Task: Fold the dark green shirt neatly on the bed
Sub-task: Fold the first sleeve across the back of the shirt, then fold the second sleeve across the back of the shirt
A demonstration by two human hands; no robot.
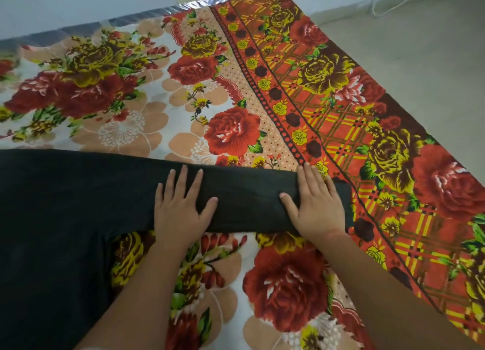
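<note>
The dark green shirt (65,205) lies flat on the bed (147,118), its sleeve (249,200) stretched rightward. Left grip (179,209) and right grip (316,208) press flat on that sleeve, fingers straight and spread, clasping nothing. The sleeve's end stops short of the bed's right edge.

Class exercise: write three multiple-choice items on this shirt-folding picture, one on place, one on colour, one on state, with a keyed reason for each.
1. Where does the right hand rest? A on the narrow part of the shirt; B on the floor; C on the wall.
2. What colour is the shirt? A white; B dark green; C yellow.
3. How do the fingers of the left hand lie? A in a fist; B straight, spread; C pinching cloth.
Answers: 1 A, its palm lies on that strip. 2 B, it looks near black against the floral bedspread. 3 B, they lie flat on the cloth.
</note>
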